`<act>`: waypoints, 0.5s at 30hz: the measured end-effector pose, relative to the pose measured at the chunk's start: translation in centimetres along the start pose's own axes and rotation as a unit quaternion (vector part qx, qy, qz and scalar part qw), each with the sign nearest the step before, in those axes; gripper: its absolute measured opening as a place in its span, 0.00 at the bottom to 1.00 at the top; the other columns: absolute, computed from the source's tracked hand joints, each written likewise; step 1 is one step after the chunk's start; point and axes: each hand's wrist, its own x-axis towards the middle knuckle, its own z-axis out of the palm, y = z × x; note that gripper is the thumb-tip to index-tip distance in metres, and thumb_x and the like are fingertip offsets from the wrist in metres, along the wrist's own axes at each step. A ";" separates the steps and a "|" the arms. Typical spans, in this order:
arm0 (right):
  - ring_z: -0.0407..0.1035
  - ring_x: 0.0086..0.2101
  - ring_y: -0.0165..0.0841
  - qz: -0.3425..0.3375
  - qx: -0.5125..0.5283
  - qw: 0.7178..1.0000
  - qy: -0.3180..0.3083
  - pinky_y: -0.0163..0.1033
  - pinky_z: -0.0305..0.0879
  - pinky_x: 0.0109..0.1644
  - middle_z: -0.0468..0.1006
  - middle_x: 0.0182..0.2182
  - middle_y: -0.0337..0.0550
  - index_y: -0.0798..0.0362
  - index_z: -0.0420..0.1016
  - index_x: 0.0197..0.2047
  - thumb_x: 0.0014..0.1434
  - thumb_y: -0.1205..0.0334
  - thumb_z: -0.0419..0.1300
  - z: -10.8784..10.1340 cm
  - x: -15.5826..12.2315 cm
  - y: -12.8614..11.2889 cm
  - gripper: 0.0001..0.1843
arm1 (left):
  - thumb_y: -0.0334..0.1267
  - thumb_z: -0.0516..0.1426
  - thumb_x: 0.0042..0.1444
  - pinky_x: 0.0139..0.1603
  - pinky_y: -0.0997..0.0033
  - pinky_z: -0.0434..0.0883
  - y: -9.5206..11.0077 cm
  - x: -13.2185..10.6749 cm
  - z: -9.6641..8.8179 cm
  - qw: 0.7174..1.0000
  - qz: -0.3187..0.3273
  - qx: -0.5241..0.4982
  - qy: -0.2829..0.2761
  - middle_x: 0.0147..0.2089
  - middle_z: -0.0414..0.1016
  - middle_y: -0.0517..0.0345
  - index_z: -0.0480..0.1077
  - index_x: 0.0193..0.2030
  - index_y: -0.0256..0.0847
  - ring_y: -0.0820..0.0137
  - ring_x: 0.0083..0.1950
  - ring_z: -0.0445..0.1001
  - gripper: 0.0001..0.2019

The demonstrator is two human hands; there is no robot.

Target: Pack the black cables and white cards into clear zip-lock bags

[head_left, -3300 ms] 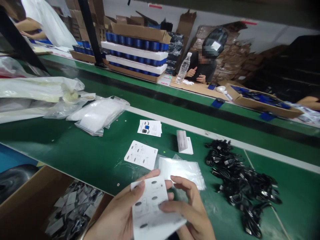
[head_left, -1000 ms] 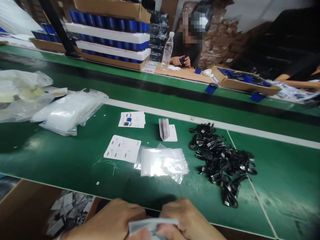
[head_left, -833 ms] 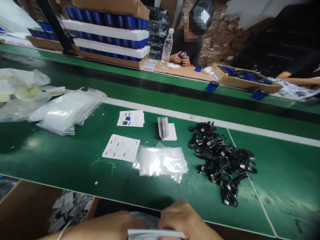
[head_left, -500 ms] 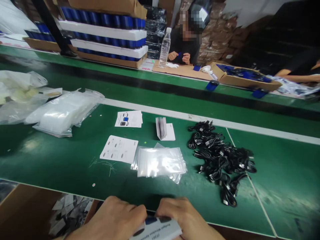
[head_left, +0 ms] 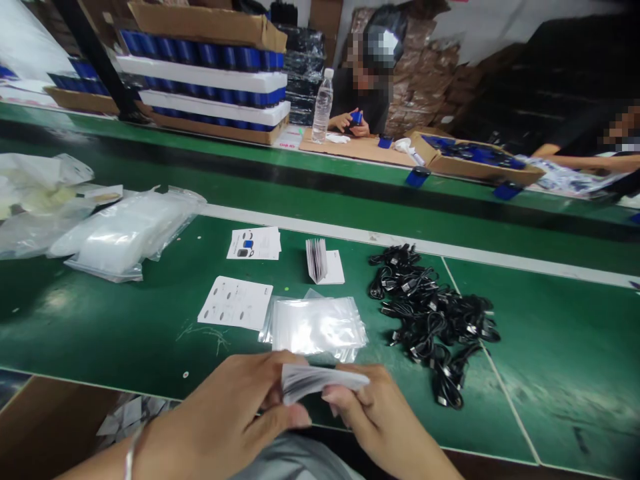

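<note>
My left hand (head_left: pixel 235 413) and my right hand (head_left: pixel 380 420) meet over the near edge of the green table (head_left: pixel 125 320). Both pinch a folded white leaflet (head_left: pixel 320 381), held flat between the fingers. Just beyond it lies a stack of clear zip bags (head_left: pixel 315 327). An unfolded instruction sheet (head_left: pixel 235 303) lies left of the bags. A heap of black cables (head_left: pixel 435 320) lies to the right.
A printed card (head_left: pixel 254 243) and a stack of folded leaflets (head_left: pixel 320 261) lie further back. Plastic bag bundles (head_left: pixel 125 230) sit at left. A cardboard box (head_left: pixel 45 427) stands below the table edge. Across the belt are a water bottle (head_left: pixel 321 107), trays of blue items (head_left: pixel 200 87) and other people.
Both hands rose from below the table edge to above it. The leaflet, earlier open in the hands, is now folded small and held level.
</note>
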 end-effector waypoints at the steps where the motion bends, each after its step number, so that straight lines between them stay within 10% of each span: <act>1: 0.62 0.19 0.26 0.024 0.013 0.999 -0.023 0.30 0.54 0.24 0.67 0.17 0.35 0.53 0.64 0.22 0.64 0.62 0.47 -0.5 -0.1 -0.1 0.19 | 0.54 0.54 0.54 0.44 0.66 0.70 0.1 -0.3 -0.5 0.996 -0.021 -0.083 -0.022 0.49 0.74 0.55 0.63 0.55 0.49 0.63 0.45 0.74 0.24; 4: 0.63 0.21 0.28 0.058 0.034 0.997 -0.031 0.31 0.56 0.26 0.67 0.19 0.36 0.52 0.63 0.23 0.63 0.65 0.48 -0.9 -0.1 -0.2 0.16 | 0.65 0.48 0.50 0.56 0.57 0.65 -0.2 -0.5 -0.5 0.929 -0.012 -0.363 -0.064 0.64 0.60 0.51 0.49 0.65 0.51 0.59 0.59 0.65 0.39; 9: 0.65 0.28 0.31 0.072 0.077 0.994 -0.027 0.33 0.61 0.34 0.71 0.26 0.37 0.52 0.68 0.30 0.57 0.71 0.52 -0.4 0.4 -0.3 0.08 | 0.52 0.42 0.63 0.56 0.59 0.66 -0.4 0.7 1.4 0.832 -0.073 -0.549 0.019 0.59 0.68 0.50 0.59 0.61 0.44 0.63 0.57 0.68 0.24; 12: 0.66 0.35 0.34 0.117 0.119 0.986 -0.018 0.35 0.62 0.40 0.72 0.36 0.39 0.49 0.67 0.48 0.51 0.67 0.63 -0.9 0.1 -0.4 0.20 | 0.43 0.52 0.60 0.50 0.63 0.71 0.0 1.2 1.7 0.841 -0.088 -0.532 0.042 0.55 0.73 0.49 0.62 0.58 0.40 0.64 0.50 0.74 0.21; 15: 0.64 0.35 0.34 0.145 0.143 0.974 0.100 0.36 0.61 0.40 0.70 0.36 0.39 0.49 0.67 0.46 0.48 0.61 0.67 -1.7 -0.5 -0.6 0.22 | 0.40 0.53 0.59 0.42 0.70 0.74 0.1 1.2 1.8 0.896 -0.096 -0.394 0.180 0.50 0.77 0.51 0.63 0.57 0.38 0.66 0.44 0.78 0.19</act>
